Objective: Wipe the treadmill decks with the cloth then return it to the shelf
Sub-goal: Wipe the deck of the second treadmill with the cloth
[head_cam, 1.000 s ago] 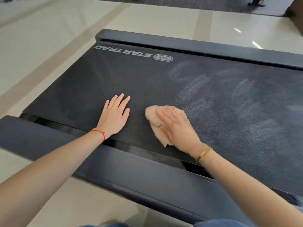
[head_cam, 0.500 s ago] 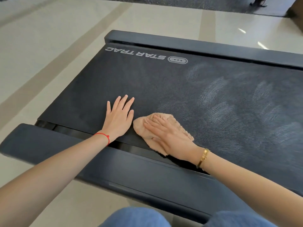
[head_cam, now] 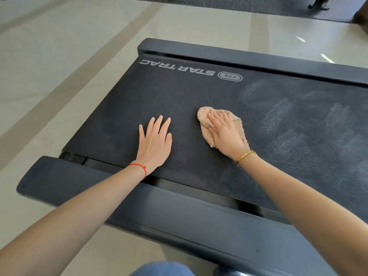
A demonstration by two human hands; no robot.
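A dark treadmill deck with white "STAR TRAC" lettering fills the middle of the view. A beige cloth lies bunched on the belt near its centre. My right hand presses flat on the cloth with straight fingers, covering most of it. To the left, my left hand rests flat on the bare belt, fingers spread, apart from the cloth. Pale wipe streaks mark the belt to the right of the cloth.
The near side rail of the treadmill runs across below my forearms, and the far rail borders the belt at the top. Light tiled floor lies to the left and beyond. My blue-trousered knees show at the bottom edge.
My right hand has slid the cloth away from me and to the right, off the belt's near edge and apart from my left hand. The left hand stays flat in place.
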